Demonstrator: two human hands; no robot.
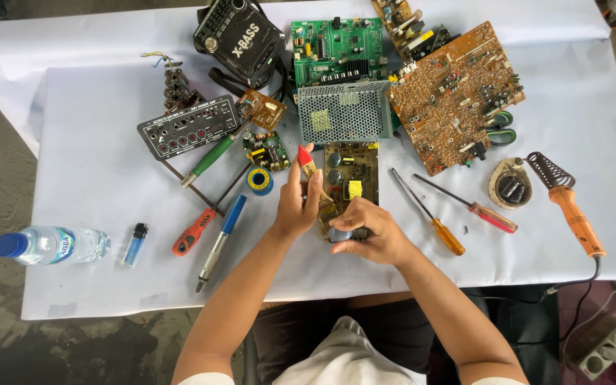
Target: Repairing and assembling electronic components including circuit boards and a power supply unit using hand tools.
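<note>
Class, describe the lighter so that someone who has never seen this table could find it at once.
Start at the water bottle lying at the table's left edge. Just right of it lies the lighter, small, with a blue body and black top, shorter than the screwdrivers further right.

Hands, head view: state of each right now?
Left hand: closed on a red-tipped pen-shaped tool, tip up.
Right hand: fingers pinching the near edge of the small tan circuit board.

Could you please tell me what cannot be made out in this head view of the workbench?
- Near end of the small circuit board: covered by both hands.
- Brush bristles: hidden behind the left hand.
- Object under the right hand: mostly hidden by fingers.
- Power strip: cut off by the right edge.
</note>
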